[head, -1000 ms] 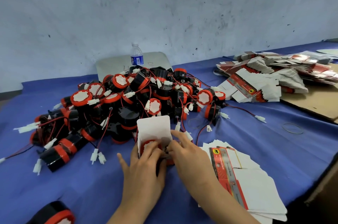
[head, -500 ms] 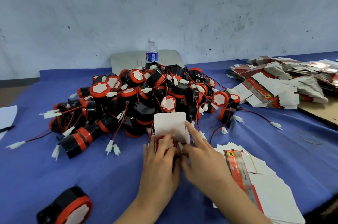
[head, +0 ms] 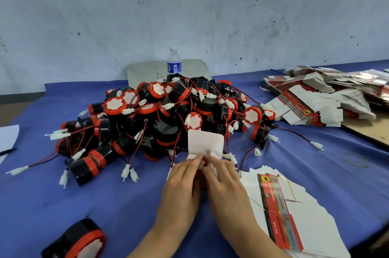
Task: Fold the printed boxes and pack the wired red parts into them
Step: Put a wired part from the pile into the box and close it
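Left hand (head: 181, 182) and right hand (head: 226, 182) clasped one box (head: 205, 143), top flap unclosed, near the table's (head: 63, 205) front edge; heaped red parts (head: 166, 110) and flat boxes (head: 299, 209) lay waiting.

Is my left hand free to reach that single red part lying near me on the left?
Probably yes, once it lets go: only bare blue cloth lies between the left hand and the lone red part. For now it holds the box together with the right hand, so it is busy.
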### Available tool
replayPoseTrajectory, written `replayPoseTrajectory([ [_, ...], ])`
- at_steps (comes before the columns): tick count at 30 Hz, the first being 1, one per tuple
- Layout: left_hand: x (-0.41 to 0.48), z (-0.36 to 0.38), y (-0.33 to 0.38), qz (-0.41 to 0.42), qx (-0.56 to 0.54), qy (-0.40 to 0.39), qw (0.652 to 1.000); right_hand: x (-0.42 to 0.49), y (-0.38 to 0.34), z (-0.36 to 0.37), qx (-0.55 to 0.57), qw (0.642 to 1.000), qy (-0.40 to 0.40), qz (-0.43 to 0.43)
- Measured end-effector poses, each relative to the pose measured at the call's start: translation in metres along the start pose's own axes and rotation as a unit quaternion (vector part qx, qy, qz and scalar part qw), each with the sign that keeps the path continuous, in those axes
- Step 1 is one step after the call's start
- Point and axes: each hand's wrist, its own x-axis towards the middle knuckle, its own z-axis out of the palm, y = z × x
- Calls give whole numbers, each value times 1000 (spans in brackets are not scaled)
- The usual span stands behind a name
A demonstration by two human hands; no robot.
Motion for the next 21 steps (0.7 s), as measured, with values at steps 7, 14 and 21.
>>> replayPoseTrajectory([
  [7,-2,1,1,-3,-16,-26,1000,9,2,-8,38,999,2,-22],
  [14,-4,3,1,-1,-16,-76,997,23,18,-29,321,914,121,216],
  [21,-6,7,1,15,-53,-95,994,36,28,-41,509,804,74,296],
])
